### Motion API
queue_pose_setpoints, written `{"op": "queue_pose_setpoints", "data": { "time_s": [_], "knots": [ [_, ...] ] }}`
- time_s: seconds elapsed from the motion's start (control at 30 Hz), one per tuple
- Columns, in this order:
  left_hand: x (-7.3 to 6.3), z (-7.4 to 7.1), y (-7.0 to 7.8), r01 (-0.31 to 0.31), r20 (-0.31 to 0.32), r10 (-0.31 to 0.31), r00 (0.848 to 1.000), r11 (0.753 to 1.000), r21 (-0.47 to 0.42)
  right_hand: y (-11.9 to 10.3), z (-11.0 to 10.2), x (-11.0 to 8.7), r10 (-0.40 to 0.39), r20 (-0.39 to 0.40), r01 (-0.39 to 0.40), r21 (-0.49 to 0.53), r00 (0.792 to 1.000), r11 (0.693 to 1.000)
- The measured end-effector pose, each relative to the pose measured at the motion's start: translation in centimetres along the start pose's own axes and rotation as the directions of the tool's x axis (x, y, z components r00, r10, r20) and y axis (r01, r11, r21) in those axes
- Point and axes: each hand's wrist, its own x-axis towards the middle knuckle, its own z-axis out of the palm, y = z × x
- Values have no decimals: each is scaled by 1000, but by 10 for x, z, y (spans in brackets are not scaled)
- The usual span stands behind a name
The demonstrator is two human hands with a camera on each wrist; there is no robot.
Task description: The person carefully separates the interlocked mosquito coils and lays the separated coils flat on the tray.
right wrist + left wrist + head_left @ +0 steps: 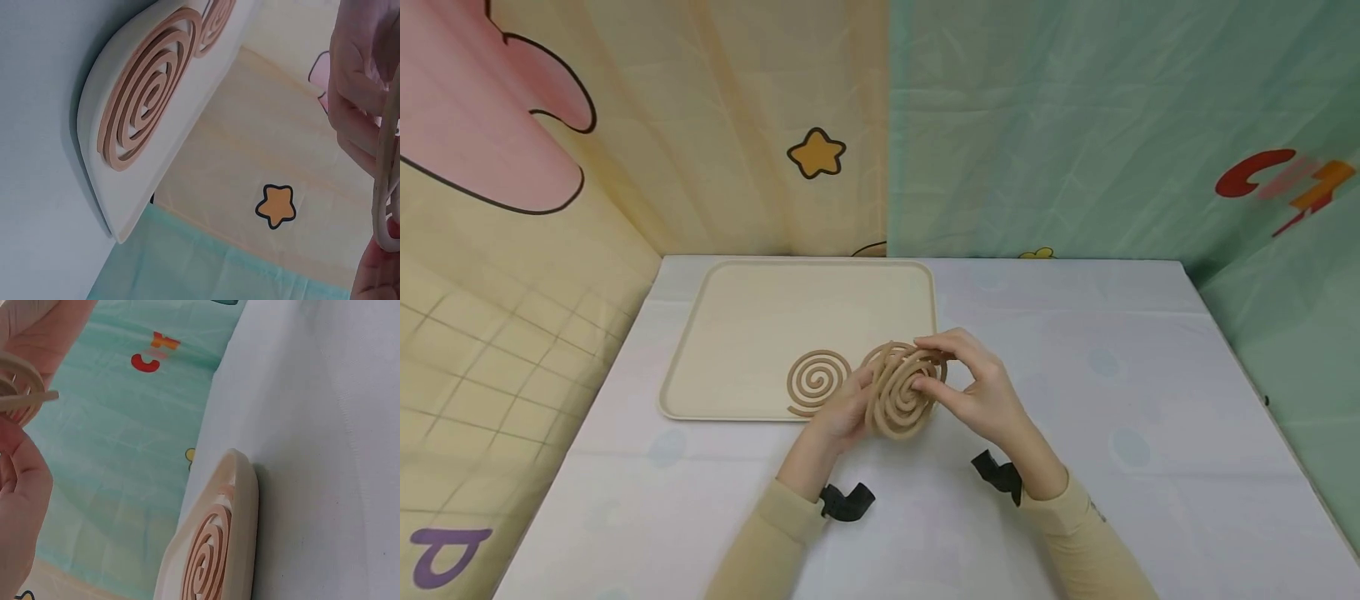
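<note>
My left hand grips tan mosquito coils from the left, above the front edge of the cream tray. On their other side, my right hand pinches them, thumb near the spiral's middle and fingertips at the upper rim. In the left wrist view, a coil end sticks out between the hands. The held spirals overlap, so their number is hidden. Left of the hands, one mosquito coil lies flat on the tray. A second tray coil, partly hidden behind the held ones in the head view, shows whole in the right wrist view.
The tray's low raised rim runs all round it. A pale cloth covers the table. Printed curtains hang behind and at the sides. Black straps are on both wrists.
</note>
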Motion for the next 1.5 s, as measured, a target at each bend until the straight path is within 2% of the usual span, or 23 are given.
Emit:
{"op": "queue_pose_setpoints", "data": {
  "time_s": [0.1,0.17,0.27,0.37,0.5,0.6,0.77,0.9,1.03,1.1,1.27,1.37,1.5],
  "knots": [
    [2,7,4,-61,-63,63,996,998,34,1,1,-2,54,-75,-57,-36,996,998],
    [2,12,6,-107,-117,115,986,991,78,1,2,-3,108,-124,-115,-49,986,992],
    [2,18,7,-175,-206,210,956,969,176,-1,3,-6,189,-157,-196,-34,969,980],
    [1,22,5,-262,-240,332,912,923,282,-2,5,-8,250,-93,-245,58,964,968],
    [0,26,2,-393,-197,492,848,833,389,0,9,-9,314,58,-319,242,948,917],
    [-2,28,2,-455,-143,566,812,767,452,3,9,-10,314,134,-341,373,940,863],
    [-3,29,2,-513,-65,622,781,697,501,11,7,-10,233,202,-306,534,951,788],
    [-2,29,2,-541,-35,644,764,669,509,14,7,-10,194,196,-272,556,961,785],
    [-2,29,1,-556,-34,653,757,670,493,14,11,-10,183,130,-224,522,974,823],
    [-1,29,1,-551,-49,646,762,687,474,13,13,-10,177,87,-197,483,980,853],
    [-1,29,-1,-520,-118,606,786,753,403,12,18,-9,151,9,-142,392,989,909],
    [-1,28,-2,-511,-153,588,794,782,356,12,20,-8,133,-16,-118,373,991,920],
    [-1,28,-4,-508,-179,576,797,801,317,12,22,-8,140,-37,-115,385,989,916]
  ]
}}
